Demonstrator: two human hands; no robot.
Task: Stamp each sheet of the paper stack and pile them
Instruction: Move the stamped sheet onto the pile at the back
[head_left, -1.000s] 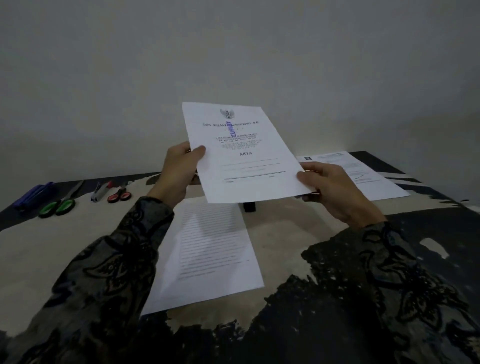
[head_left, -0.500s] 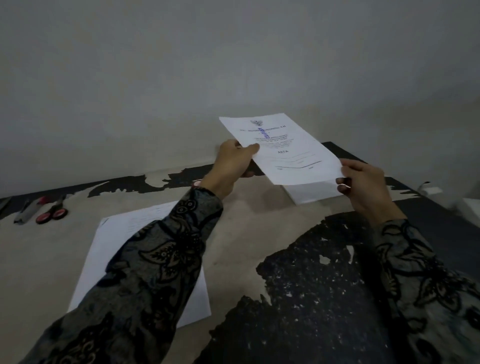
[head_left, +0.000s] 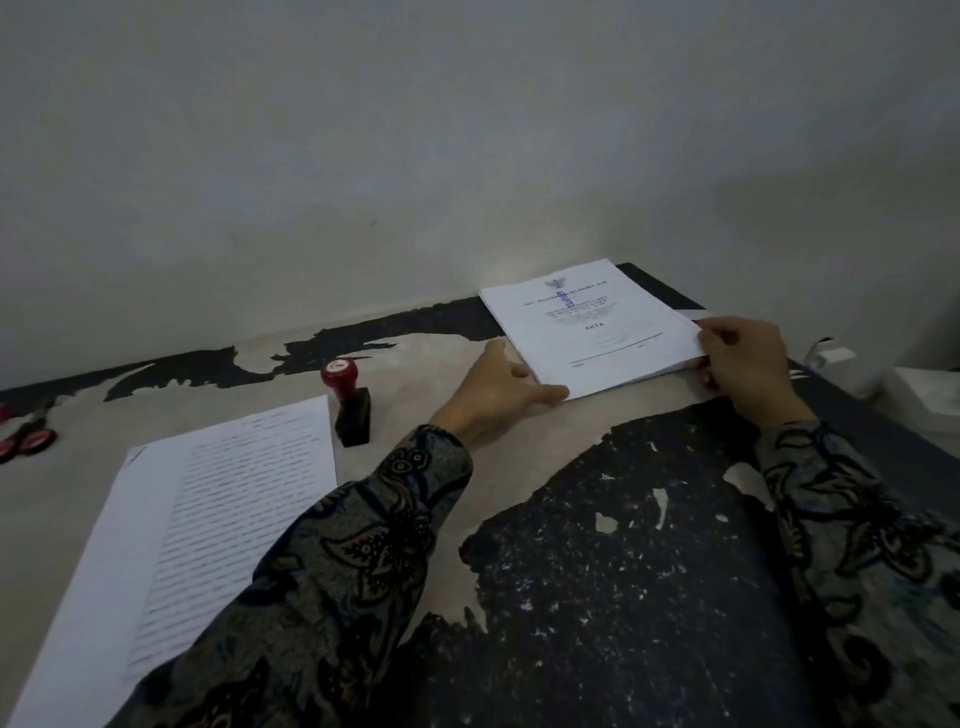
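While both hands rest at the far right of the table (head_left: 519, 447), the stamped sheet (head_left: 597, 322) lies flat on top of the pile of stamped sheets (head_left: 628, 375), against the back wall. The sheet carries a crest, the heading "AKTA" and a blue stamp mark (head_left: 565, 300) near its top. The left hand (head_left: 493, 387) lies at the pile's near-left corner, fingers straight and touching the paper edge, thumb extended along the front edge (not curled round anything). The right hand (head_left: 743, 364) is at the pile's right edge with fingers curled over the sheet's corner; whether it pinches one sheet or several I cannot tell.

At the left, the unstamped stack (head_left: 208, 519), its top sheet covered in printed lines, lies partly under the left patterned sleeve (head_left: 332, 582). Just beyond its far right corner stands the stamp (head_left: 349, 402), upright, with red knob and dark base, untouched and well apart from either hand. Red-handled scissors (head_left: 26, 436) lie at the far left edge. The table surface is worn, dark coating peeled to pale patches.
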